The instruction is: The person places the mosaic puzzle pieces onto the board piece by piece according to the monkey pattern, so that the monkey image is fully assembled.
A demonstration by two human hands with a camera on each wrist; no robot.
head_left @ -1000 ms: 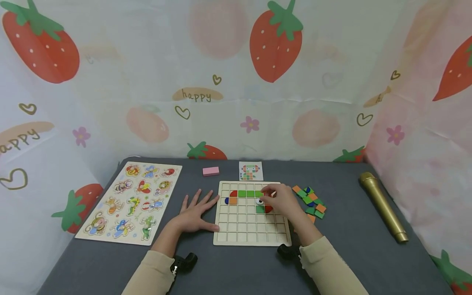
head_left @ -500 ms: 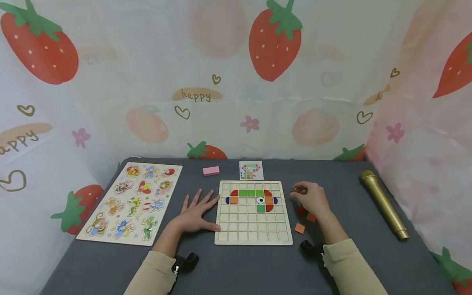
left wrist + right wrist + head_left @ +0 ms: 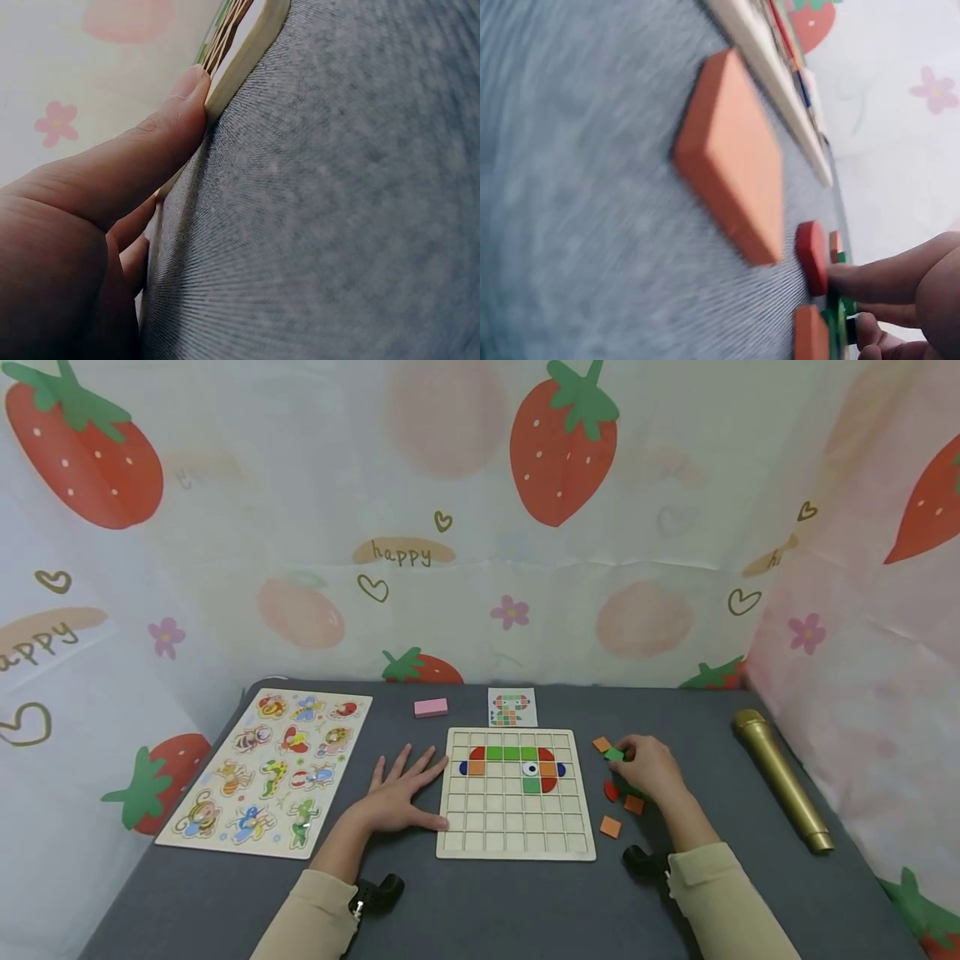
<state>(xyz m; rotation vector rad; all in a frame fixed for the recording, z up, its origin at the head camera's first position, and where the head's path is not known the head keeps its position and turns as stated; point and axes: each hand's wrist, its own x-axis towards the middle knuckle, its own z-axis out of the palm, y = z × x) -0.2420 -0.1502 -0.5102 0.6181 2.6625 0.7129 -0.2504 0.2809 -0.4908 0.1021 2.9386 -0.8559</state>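
Observation:
A pale wooden grid board [image 3: 514, 835] lies in the middle of the table, with red, green, orange and blue pieces and an eye tile [image 3: 530, 769] in its upper rows. My left hand [image 3: 392, 800] rests beside it with fingers spread; in the left wrist view the thumb [image 3: 161, 124] touches the board's edge [image 3: 247, 60]. To the right of the board, my right hand [image 3: 651, 768] reaches into the loose tiles, its fingertips at a green tile [image 3: 614, 754]. In the right wrist view its fingers [image 3: 892, 279] partly hide green pieces, so any grip is unclear.
Orange tiles [image 3: 611, 827] and a red rounded piece [image 3: 611, 791] lie near the right hand. A picture card [image 3: 512, 707] and a pink block [image 3: 431, 708] are behind the board. An insect puzzle board [image 3: 258, 777] is at left, a gold microphone-like cylinder [image 3: 783, 781] at right.
My right hand has left the board and moved right to the loose tiles. A blue piece now shows at the right end of the pattern, uncovered by the hand. The left hand stays put.

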